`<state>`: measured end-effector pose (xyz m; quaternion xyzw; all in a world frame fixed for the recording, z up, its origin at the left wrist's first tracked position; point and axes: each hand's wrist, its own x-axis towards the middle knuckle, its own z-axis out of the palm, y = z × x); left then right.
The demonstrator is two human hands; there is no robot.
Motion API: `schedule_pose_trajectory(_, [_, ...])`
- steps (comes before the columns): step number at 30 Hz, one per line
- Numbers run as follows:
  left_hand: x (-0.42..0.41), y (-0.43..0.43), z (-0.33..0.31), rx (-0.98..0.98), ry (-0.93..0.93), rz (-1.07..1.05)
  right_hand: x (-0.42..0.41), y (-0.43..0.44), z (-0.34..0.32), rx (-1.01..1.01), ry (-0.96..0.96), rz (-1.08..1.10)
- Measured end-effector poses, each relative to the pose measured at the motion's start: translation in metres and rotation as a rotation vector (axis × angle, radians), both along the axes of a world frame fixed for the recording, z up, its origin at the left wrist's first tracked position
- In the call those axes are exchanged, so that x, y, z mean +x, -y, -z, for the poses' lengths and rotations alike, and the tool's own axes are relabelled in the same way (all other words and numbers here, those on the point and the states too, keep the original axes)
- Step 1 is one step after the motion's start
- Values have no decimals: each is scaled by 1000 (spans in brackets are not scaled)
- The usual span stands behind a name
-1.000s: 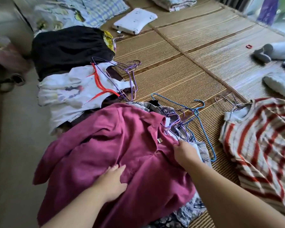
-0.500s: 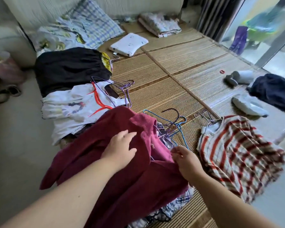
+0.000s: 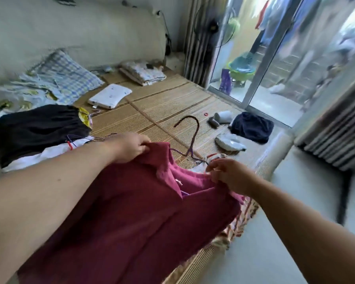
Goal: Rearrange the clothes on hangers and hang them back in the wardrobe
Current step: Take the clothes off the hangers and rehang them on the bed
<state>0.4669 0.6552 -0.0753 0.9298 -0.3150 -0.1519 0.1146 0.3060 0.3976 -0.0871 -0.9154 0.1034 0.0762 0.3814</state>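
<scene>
Woven straw mat (image 3: 172, 103) covers the low bed before you, and a glass door (image 3: 275, 78) stands beyond the far right corner of the mat. You hold the maroon shirt (image 3: 121, 212) lifted above the near edge of the mat, its body hanging down toward you. Your left hand (image 3: 127, 147) pinches the cloth at the collar, fingers curled around a fold. Your right hand (image 3: 228, 175) grips the opposite shoulder edge with bent fingers; whether it also holds the wire I cannot tell. A purple hanger (image 3: 194, 139) is inside the neck of the shirt, and its hook stands up above the middle of the mat. A black pile of clothes (image 3: 35, 130) lies on the left side of the mat, and a dark blue garment (image 3: 252, 127) lies on its right side. The shirt looks soft and light and it will sag wherever you release it, so I think it can slip off the thin wire. It seems better to take hold at the two shoulder seams, and then at the hook when you carry it.
</scene>
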Motion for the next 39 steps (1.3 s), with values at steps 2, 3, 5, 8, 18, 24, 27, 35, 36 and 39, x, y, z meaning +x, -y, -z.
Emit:
schedule_pose_trajectory(2, [-18, 44, -27, -81, 20, 74, -27, 42, -30, -34, 58, 80])
schedule_pose_trajectory(3, [-30, 67, -38, -116, 27, 110, -43, 63, -43, -63, 81, 122])
schedule_pose_trajectory(5, [-54, 121, -55, -179, 25, 163, -76, 110, -62, -91, 136, 207])
schedule_pose_trajectory(8, [-91, 199, -70, -258, -17, 214, -123, 176, -84, -115, 196, 312])
schedule_pose_trajectory(18, [-206, 470, -58, -373, -48, 228, -234, 420, -103, -162, 270, 507])
schedule_pose_trajectory(24, [-220, 581, -41, -359, -92, 113, -207, 525, -110, -270, 322, 589])
schedule_pose_trajectory(27, [-204, 622, -30, -385, -122, 65, -173, 565, -106, -403, 348, 587])
schedule_pose_trajectory(35, [-112, 728, 32, -373, -213, 20, -70, 669, -63, -408, 271, 559])
schedule_pose_trajectory(36, [-97, 740, 37, -369, -219, 23, -53, 682, -59, -391, 253, 555])
schedule_pose_trajectory(39, [-46, 771, 47, -354, -258, -6, 8, 722, -43, -340, 201, 535])
